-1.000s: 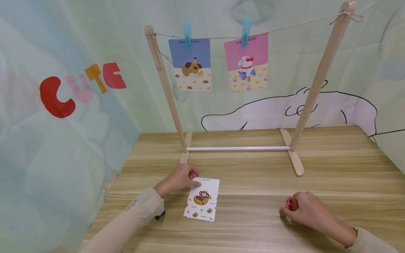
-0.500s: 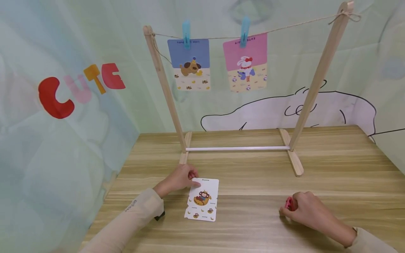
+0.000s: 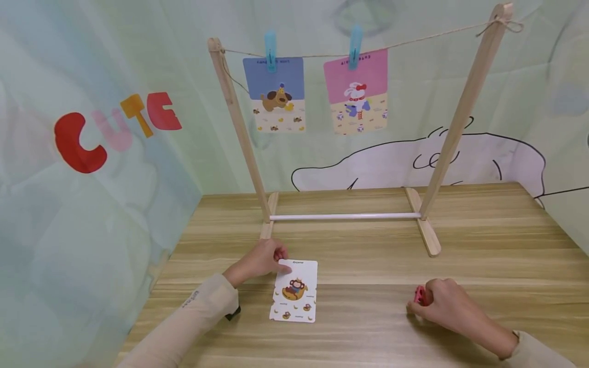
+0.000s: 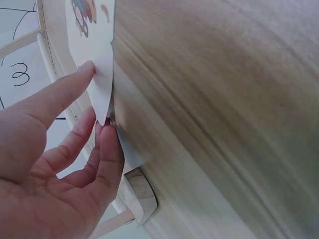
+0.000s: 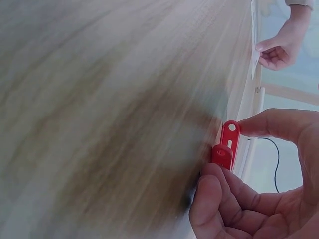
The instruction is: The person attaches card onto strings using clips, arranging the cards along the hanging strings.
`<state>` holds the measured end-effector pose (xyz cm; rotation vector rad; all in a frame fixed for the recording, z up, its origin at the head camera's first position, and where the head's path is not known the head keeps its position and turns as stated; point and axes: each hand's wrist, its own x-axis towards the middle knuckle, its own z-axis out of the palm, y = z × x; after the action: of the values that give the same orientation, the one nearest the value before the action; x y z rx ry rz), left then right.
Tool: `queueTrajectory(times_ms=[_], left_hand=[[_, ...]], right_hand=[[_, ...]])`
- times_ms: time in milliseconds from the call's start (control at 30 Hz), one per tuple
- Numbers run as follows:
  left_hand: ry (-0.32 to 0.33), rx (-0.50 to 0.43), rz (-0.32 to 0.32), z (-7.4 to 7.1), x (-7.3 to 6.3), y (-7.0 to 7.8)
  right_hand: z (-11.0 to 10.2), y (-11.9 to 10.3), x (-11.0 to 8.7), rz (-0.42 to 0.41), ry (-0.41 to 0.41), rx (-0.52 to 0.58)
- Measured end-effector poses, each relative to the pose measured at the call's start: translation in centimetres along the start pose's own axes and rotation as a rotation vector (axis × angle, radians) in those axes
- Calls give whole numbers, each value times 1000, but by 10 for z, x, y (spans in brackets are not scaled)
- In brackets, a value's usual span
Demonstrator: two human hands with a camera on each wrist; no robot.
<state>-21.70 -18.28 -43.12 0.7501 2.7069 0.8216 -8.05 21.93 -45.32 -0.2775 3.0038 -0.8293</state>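
Observation:
My left hand (image 3: 261, 263) pinches the far left corner of a white card (image 3: 296, 306), thumb on top and fingertips at its edge. A monkey on a banana rocker is printed on the card, along with small bananas. In the left wrist view the card (image 4: 99, 50) stands close over the wood surface; whether it touches is hard to tell. Off to the right, my right hand (image 3: 448, 306) holds a red clothespin (image 3: 419, 296) low at the table. The right wrist view has this clothespin (image 5: 230, 142) between thumb and fingertips.
Behind the hands stands a wooden frame (image 3: 453, 138) with a white crossbar (image 3: 345, 216) and a twine line (image 3: 423, 41). Blue clothespins (image 3: 270, 51) hold a puppy card (image 3: 276, 94) and a rabbit card (image 3: 357, 92) on it. A printed curtain backs the table (image 3: 359, 337).
The near end of the monkey card has swung slightly right under my left hand. My right hand stays put with the red clothespin. The view has shifted a little.

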Motion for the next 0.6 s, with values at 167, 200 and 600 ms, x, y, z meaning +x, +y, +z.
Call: queueTrajectory(times_ms=[167, 200, 600], left_hand=[[-6, -13, -28, -1, 1, 2], [-6, -14, -30, -1, 2, 2], [-24, -50, -59, -3, 2, 2]], right_hand=[[-2, 1, -1, -2, 4, -3], [-2, 1, -1, -2, 6, -3], [-5, 3, -1, 23, 22, 15]])
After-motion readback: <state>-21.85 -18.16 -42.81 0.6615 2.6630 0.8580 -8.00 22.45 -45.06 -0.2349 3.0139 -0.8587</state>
